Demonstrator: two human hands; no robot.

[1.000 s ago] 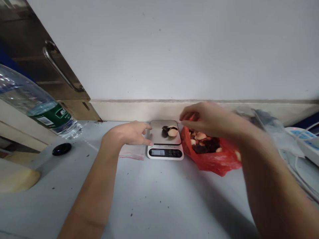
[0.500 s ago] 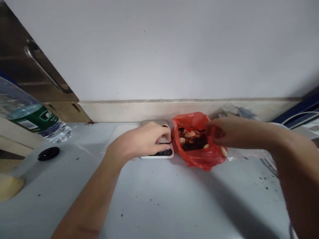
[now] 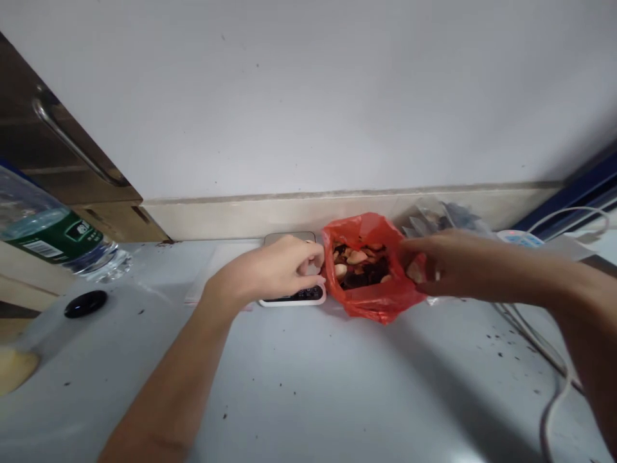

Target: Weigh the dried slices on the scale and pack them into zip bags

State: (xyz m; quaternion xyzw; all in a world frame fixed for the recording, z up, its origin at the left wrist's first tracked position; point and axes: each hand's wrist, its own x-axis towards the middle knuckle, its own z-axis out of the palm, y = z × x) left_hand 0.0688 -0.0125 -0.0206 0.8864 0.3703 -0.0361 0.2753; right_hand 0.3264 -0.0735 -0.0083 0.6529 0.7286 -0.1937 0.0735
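A red plastic bag [image 3: 369,302] stands with its mouth spread wide, holding dried pale slices and dark pieces [image 3: 359,260]. My right hand [image 3: 436,263] is closed on the bag's right rim, its fingertips partly hidden by the plastic. On the other side, my left hand [image 3: 274,270] hovers over a white digital scale [image 3: 315,294] and covers much of it. The left thumb and forefinger are curled but apart, with a gap between them. Their tips reach the bag's left edge; whether they press on it I cannot tell.
A water bottle with a green label [image 3: 62,238] tilts in at the left. Near it lie a black oval object [image 3: 85,303] and a yellowish piece [image 3: 17,370]. Clear bags [image 3: 434,215] and white cables [image 3: 554,386] lie at the right. A white wall [image 3: 308,109] rises behind.
The view has shifted slightly, showing more of the right side. My right hand has gone from reaching inside the bag's mouth to the outside of its right rim. The left hand's fingertips are nearer the bag.
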